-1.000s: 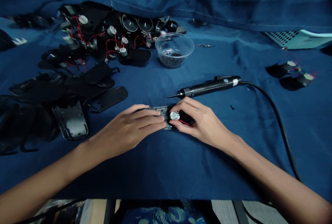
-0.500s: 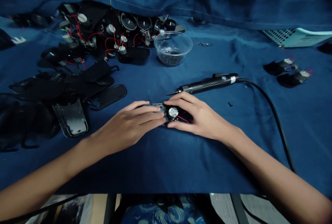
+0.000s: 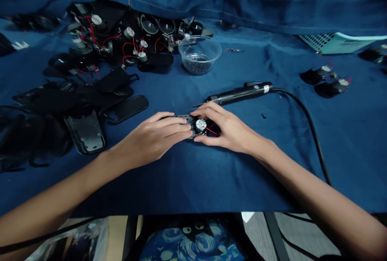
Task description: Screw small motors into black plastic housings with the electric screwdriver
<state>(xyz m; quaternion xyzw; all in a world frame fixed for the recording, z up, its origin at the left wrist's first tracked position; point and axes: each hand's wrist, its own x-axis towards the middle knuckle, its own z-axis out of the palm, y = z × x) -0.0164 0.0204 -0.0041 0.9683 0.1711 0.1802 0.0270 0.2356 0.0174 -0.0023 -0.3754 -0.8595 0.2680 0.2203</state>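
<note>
A black housing (image 3: 190,132) with a round silver motor (image 3: 201,125) and a red wire lies on the blue cloth between my hands. My left hand (image 3: 160,134) rests on its left part, fingers pressed together over the casing. My right hand (image 3: 225,126) grips its right part, with fingers on the far edge and thumb on the near edge, around the motor. Just beyond my right hand lies a black electric screwdriver (image 3: 242,92), its tip pointing left.
Motor assemblies with red wires (image 3: 133,43) are heaped at the back left, above black covers (image 3: 54,99). A clear bowl of small screws (image 3: 199,57) stands at the back middle. Two assemblies (image 3: 331,87) and a green basket (image 3: 347,44) are at right. A cable (image 3: 314,128) curves there.
The whole view has shifted slightly. Both hands keep their hold on the housing, with little change in finger position.
</note>
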